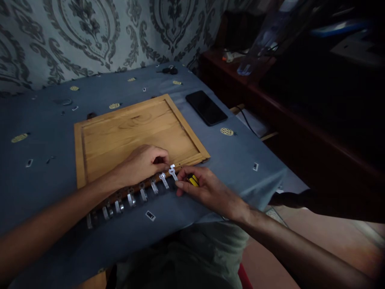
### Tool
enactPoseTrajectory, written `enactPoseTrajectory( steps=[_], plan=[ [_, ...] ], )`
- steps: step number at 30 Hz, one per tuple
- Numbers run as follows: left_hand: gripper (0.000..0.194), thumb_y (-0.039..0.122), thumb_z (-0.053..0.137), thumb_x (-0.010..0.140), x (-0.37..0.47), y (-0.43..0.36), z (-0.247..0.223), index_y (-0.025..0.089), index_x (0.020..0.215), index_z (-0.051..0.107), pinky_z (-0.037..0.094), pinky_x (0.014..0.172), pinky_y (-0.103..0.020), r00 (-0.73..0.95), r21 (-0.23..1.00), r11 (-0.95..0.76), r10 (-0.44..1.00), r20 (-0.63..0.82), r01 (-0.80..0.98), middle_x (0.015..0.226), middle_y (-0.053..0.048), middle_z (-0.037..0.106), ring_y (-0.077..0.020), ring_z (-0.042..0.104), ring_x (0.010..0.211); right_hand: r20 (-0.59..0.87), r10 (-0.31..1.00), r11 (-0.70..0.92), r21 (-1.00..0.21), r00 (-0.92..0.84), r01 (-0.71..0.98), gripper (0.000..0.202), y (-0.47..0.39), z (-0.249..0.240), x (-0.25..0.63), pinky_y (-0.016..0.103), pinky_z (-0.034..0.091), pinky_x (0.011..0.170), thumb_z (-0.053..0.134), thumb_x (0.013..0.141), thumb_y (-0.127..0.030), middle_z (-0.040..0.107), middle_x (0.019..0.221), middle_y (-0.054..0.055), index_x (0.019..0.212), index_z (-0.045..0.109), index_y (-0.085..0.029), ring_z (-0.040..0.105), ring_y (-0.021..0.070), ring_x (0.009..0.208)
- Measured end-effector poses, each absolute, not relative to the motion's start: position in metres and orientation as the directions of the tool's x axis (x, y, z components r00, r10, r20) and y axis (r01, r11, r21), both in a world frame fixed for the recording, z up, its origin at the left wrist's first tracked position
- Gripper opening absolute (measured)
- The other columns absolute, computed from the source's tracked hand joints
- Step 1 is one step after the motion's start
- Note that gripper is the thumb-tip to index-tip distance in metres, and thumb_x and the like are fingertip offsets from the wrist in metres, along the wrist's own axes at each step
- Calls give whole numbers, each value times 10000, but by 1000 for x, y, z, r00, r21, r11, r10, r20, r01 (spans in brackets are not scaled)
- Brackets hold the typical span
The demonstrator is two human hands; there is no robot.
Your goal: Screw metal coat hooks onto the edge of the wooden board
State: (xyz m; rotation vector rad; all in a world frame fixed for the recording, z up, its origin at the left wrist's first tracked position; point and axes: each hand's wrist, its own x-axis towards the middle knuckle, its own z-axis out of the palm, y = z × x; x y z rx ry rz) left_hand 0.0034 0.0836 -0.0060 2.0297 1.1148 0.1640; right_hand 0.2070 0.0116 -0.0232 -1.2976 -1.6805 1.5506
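Head view: a silver metal clip [173, 172] sat at the near edge of a wooden board [120, 140], its near end pinched by the right hand [207, 186], which cupped a yellow object [193, 180]. To its left, the left hand [147, 160] arched, fingers curled, its grip unclear.

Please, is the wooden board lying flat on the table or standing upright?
Lying flat: the wooden board shows its broad face upward, and the blue cloth spreads around it.

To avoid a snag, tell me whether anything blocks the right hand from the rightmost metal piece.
Nothing visible: the right hand has its fingers at the lower end of the metal piece, and the yellow object sits farther back.
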Motion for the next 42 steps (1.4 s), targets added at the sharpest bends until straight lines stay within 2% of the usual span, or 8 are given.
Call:
enactPoseTrajectory(
  steps=[3, 11, 21, 28, 36, 42],
  plan=[
    [153, 219, 621, 856, 4, 84, -7, 172, 718, 668, 353, 602, -257, 611, 705, -298, 755, -240, 644, 665, 16, 652, -134, 560, 642, -224, 880, -96, -947, -419, 306, 149, 11, -24, 208, 263, 359, 625, 617, 933, -251, 682, 686, -25, 792, 598, -207, 504, 124, 623],
    [172, 183, 599, 856, 2, 85, -9, 174, 689, 639, 345, 587, -253, 647, 738, -318, 734, -207, 596, 616, 35, 598, -116, 522, 606, -167, 915, -74, -965, -367, 253, 132, 5, -33, 209, 284, 445, 725, 660, 910, -243, 685, 709, -24, 787, 626, -210, 620, 147, 723],
    [206, 227, 611, 889, 2, 82, -10, 181, 696, 666, 360, 601, -259, 616, 737, -286, 757, -219, 613, 674, 21, 649, -128, 555, 635, -141, 953, -19, -912, -269, 409, 125, -6, -33, 204, 242, 415, 600, 675, 913, -234, 624, 680, -47, 802, 620, -218, 550, 118, 614],
    [217, 228, 621, 908, 4, 81, -4, 173, 704, 673, 385, 622, -250, 618, 770, -239, 748, -242, 592, 700, 10, 639, -130, 573, 660, -63, 969, 41, -913, -239, 405, 111, -16, -36, 200, 237, 391, 524, 612, 958, -193, 634, 664, -41, 855, 609, -235, 546, 116, 544],
    [225, 239, 616, 924, 7, 81, 1, 174, 716, 674, 419, 670, -257, 622, 798, -217, 746, -237, 563, 714, 9, 628, -133, 591, 688, 11, 967, 126, -887, -254, 444, 124, -22, -40, 195, 254, 426, 542, 546, 991, -150, 702, 708, -9, 903, 596, -220, 658, 139, 563],
    [235, 239, 619, 937, 7, 82, 2, 174, 718, 674, 428, 672, -256, 625, 791, -224, 744, -239, 569, 716, 8, 633, -131, 598, 683, 25, 969, 148, -856, -246, 495, 123, -23, -42, 194, 258, 424, 509, 557, 976, -140, 715, 687, 3, 892, 613, -210, 676, 152, 535]
  ],
)
